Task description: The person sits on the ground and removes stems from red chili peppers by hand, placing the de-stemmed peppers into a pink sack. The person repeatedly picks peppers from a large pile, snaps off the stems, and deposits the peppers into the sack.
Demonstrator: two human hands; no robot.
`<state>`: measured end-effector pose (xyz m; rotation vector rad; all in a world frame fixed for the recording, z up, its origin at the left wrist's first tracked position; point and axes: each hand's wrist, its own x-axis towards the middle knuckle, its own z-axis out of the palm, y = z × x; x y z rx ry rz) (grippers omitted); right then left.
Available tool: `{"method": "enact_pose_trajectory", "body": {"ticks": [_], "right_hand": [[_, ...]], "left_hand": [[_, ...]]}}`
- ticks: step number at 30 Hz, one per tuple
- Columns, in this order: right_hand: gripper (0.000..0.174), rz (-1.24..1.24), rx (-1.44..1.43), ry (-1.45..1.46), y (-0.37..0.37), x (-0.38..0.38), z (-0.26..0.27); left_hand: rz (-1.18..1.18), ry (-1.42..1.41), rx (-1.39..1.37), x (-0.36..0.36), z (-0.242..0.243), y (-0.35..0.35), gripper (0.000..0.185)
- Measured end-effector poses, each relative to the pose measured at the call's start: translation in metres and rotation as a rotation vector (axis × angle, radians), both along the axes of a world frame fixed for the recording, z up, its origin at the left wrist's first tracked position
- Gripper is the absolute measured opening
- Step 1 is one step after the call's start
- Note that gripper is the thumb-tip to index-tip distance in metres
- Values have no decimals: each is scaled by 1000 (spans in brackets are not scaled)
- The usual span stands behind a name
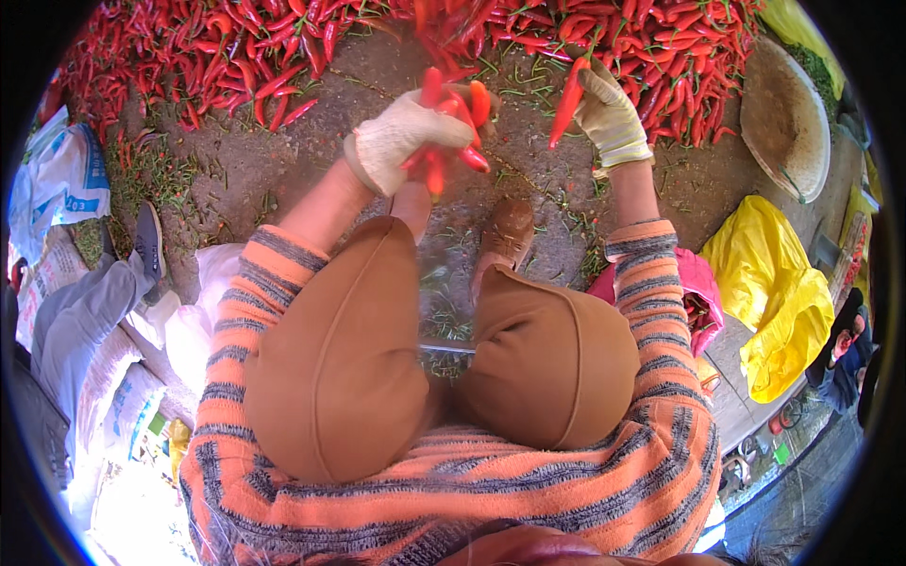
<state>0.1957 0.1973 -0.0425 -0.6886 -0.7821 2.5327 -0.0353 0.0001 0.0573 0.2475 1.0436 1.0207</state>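
My left hand [414, 134], in a white knit glove, is closed around a bunch of red chili peppers [467, 120]; the bunch is partly blurred. To the right, my right hand [610, 117], in a pale glove, pinches one red chili pepper [568, 102] near its green stem, its tip pointing down. Beyond both hands lies a broad heap of red chili peppers [241, 49] on the ground. Loose green stems [538, 95] are scattered on the dirty floor between my hands and around my shoe.
A worn shallow pan [786, 120] stands right of the heap. Nearer are a yellow plastic sack [771, 283] and a pink bag [701, 304] with peppers inside. At left are white sacks [205, 311] and another person's legs [99, 304]. Another person is partly visible at far right.
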Motion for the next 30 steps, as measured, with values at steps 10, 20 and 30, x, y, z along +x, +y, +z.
{"method": "enact_pose_trajectory", "body": {"ticks": [10, 20, 30], "right_hand": [[29, -116, 192, -51, -11, 12, 47], [32, -195, 230, -265, 10, 12, 103], [30, 0, 60, 144, -36, 13, 187]], "left_hand": [[310, 598, 120, -72, 162, -134, 45], [495, 1134, -182, -20, 257, -375, 35], [75, 1649, -973, -13, 125, -449, 68]]}}
